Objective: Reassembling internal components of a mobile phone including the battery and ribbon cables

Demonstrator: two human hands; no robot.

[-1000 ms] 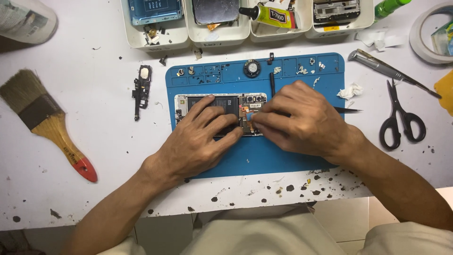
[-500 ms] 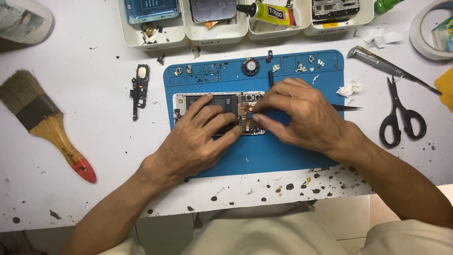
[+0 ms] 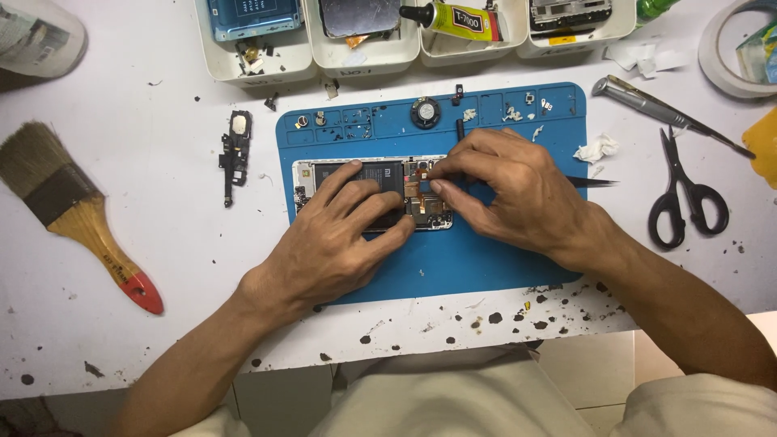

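An opened phone is being pinned on the blue mat by the flattened left hand, while black tweezers are being pinched in the right hand; phone parts and a glue tube are being kept in white trays behind.

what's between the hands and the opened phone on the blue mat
Nothing visible. The left hand lies flat on the opened phone, over its battery, and the right hand's fingertips already touch the phone's exposed parts on the blue mat.

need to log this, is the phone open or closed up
Open: the phone lies on the mat with its back off, battery and boards bare under both hands.
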